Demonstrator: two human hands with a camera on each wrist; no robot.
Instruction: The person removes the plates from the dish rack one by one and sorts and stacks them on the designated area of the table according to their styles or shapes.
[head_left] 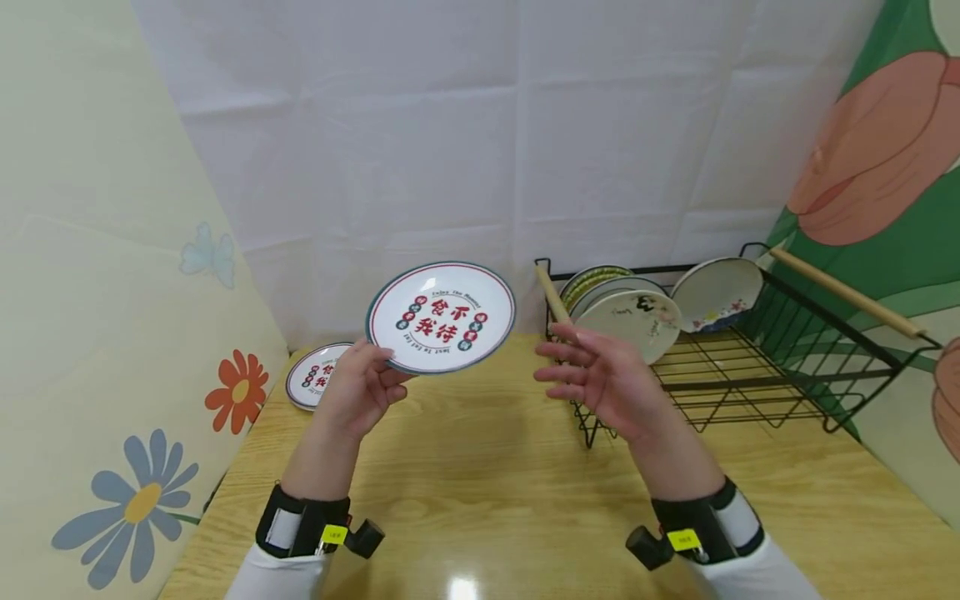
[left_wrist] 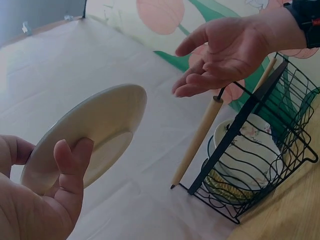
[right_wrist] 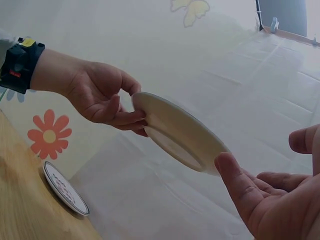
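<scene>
My left hand (head_left: 362,390) pinches the near-left rim of a white plate (head_left: 442,321) with red and dark-green printed characters and a green-blue edge. The plate hangs above the table, its printed face turned up toward the head camera. From the left wrist view its plain underside (left_wrist: 107,127) shows, with fingers spread beneath it. To the right of the plate, my right hand (head_left: 603,379) is held up with its fingers loosely extended and nothing in them. Its thumb overlaps the plate's edge in the right wrist view, while the head view shows a gap between them.
At the left, matching plates (head_left: 311,379) lie stacked on the wooden table (head_left: 465,483), partly behind the left hand. A black wire dish rack (head_left: 750,375) with wooden handles stands at the right, several plates (head_left: 630,321) leaning in it. A white cloth (head_left: 412,125) hangs behind.
</scene>
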